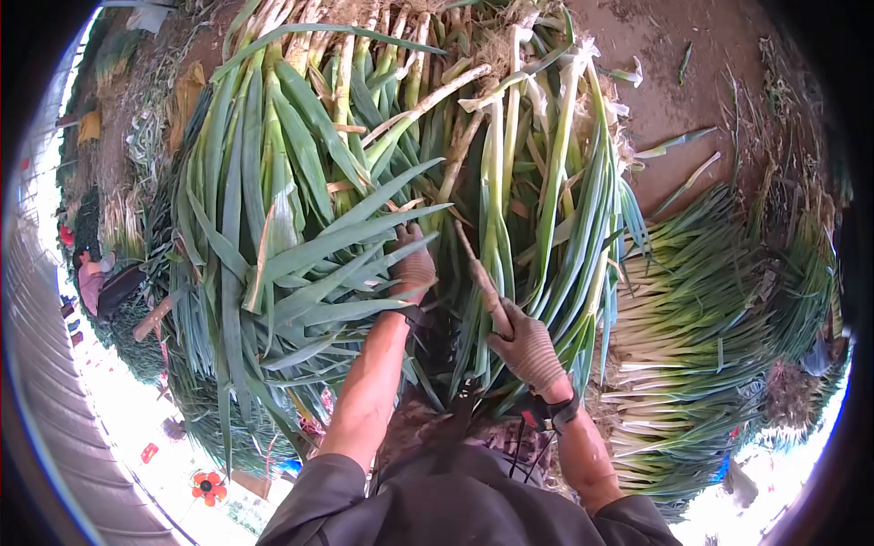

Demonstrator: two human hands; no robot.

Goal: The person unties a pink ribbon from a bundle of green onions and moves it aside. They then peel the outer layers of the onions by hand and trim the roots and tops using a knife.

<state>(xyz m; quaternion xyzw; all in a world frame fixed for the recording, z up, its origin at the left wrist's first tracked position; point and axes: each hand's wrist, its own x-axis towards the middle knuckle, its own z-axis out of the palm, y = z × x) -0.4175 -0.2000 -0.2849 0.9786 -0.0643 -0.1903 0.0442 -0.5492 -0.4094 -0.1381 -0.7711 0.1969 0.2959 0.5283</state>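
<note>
Right hand (528, 350), gloved, is closed around a dirt-brown stalk (481, 278). Left hand (414, 268), also gloved, curls among the leaves of the leek bundle (300, 209) lying just ahead; whether it grips is hidden. Leaves look limp and tearable, so the stiff pale shanks (510, 127) likely offer surer hold.

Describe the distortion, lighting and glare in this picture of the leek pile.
Head view: heavy fisheye curving, black corners; daylight on the pile of long green leeks; white glare along the lower edges; gloved left hand and right hand, gripping a brown stalk, are sharp.
</note>
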